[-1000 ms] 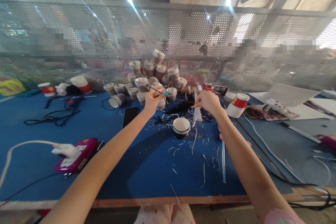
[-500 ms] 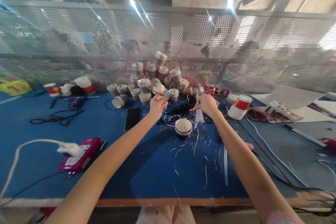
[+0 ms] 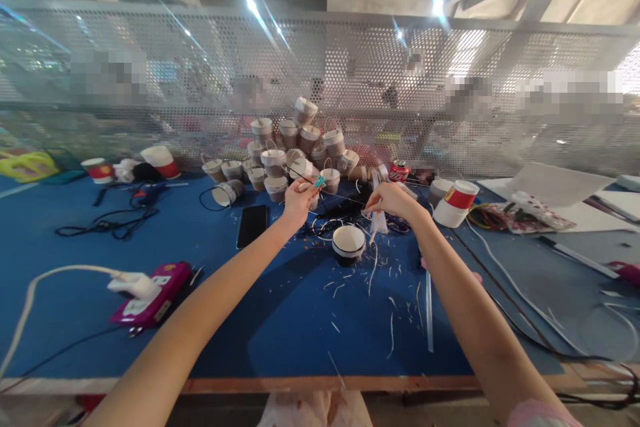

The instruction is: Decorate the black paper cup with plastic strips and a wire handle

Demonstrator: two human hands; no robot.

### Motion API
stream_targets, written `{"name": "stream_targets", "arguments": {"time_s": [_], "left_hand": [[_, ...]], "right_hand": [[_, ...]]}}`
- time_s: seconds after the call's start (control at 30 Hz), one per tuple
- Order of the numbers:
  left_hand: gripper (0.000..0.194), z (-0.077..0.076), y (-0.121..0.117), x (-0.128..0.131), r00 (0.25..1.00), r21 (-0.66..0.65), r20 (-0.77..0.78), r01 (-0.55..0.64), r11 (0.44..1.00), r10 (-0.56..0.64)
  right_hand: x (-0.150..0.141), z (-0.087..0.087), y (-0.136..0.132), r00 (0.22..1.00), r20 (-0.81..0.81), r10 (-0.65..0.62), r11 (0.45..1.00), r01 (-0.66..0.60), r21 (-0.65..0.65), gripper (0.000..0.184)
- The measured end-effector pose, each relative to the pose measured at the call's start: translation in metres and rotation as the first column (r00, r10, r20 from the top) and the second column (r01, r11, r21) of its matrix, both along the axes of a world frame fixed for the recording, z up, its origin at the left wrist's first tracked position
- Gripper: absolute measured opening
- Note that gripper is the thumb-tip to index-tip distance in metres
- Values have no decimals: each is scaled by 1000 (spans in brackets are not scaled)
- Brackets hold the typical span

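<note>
My left hand (image 3: 299,200) is closed in a pinch above the blue table, left of a small cup. A thin dark cord (image 3: 296,173) sticks out of its fingers at the upper left, and a small teal piece (image 3: 319,181) shows at the fingertips; its kind is unclear. From there a thin strand (image 3: 345,196) stretches across to my right hand (image 3: 385,201), whose fingers pinch its other end. Below and between both hands stands the small cup (image 3: 349,243), white inside with a dark band round its outside. Translucent plastic strips (image 3: 379,221) lie just under my right hand.
Behind my hands, little grey-brown buckets (image 3: 274,161) are piled against a perforated metal screen (image 3: 370,60). Left are a black phone (image 3: 252,227) and a purple power strip (image 3: 155,297). Right are a red can (image 3: 399,171) and stacked paper cups (image 3: 456,203). Cord scraps litter the table (image 3: 300,320).
Between my hands the strand stays stretched. My right hand has shifted slightly, its fingers a little lower and more bent. The left hand stays nearly in place; the view has shifted slightly.
</note>
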State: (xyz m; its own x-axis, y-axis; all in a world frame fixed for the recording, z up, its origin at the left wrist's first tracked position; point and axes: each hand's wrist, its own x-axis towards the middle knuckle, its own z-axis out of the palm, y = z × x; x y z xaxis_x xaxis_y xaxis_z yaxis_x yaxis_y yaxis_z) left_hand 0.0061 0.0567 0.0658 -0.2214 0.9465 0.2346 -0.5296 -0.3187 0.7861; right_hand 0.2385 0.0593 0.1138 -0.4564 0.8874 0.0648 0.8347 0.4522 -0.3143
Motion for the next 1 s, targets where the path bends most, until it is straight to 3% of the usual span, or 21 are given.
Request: {"name": "stream_targets", "arguments": {"time_s": [0.2, 0.4, 0.67, 1.0], "left_hand": [[48, 4, -2, -2, 998, 22, -55, 14, 1000, -13], [60, 6, -3, -2, 996, 28, -84, 1, 1000, 1], [55, 4, -2, -2, 992, 33, -123, -4, 999, 8], [53, 5, 1, -3, 999, 31, -47, -20, 999, 21]], "right_hand": [[-2, 3, -1, 978, 120, -168, 977, 149, 153, 11], [-3, 2, -1, 986, 33, -163, 975, 156, 160, 9], [-9, 0, -3, 972, 37, -232, 957, 222, 185, 10], [-15, -2, -8, 951, -11, -310, 921, 303, 244, 17]]}}
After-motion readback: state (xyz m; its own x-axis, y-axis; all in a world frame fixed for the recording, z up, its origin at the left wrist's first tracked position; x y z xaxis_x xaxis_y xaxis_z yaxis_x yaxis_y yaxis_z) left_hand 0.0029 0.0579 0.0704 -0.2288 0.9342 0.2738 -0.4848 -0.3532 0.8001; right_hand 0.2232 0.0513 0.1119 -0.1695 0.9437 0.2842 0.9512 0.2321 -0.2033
